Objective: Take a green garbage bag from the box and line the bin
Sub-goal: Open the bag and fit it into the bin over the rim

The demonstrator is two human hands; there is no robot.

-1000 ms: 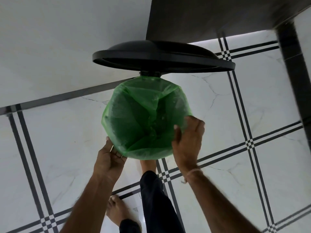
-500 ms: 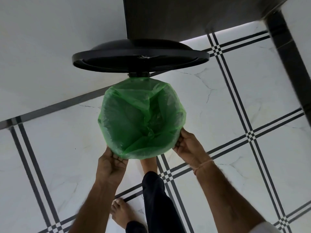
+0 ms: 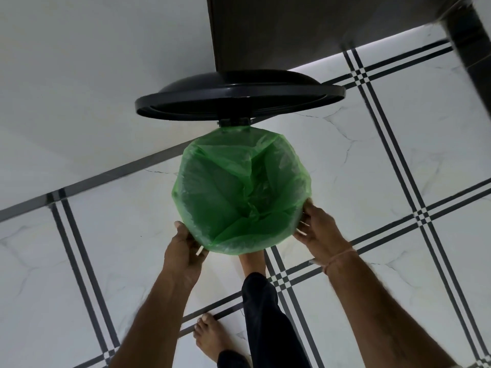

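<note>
Floor [image 3: 398, 160]: we stand on white tile.
Lid [image 3: 239, 98]: raised behind the bin.
Bag [image 3: 239, 192]: green, stretched over the rim, lining the bin.
Left hand [image 3: 186, 251]: closed, pinching the bag's near edge.
Right hand [image 3: 318, 232]: fingers curled, gripping the bag's overhang.
Risk: if we tug too hard, the film could tear or slip off.

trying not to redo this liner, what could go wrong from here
The green bag is thin and stretched over the rim; both hands tugging its near edge could tear it or pull the far side loose. The black lid stands open, seemingly held by a foot at the bin's base; lifting that foot might drop it.
</note>
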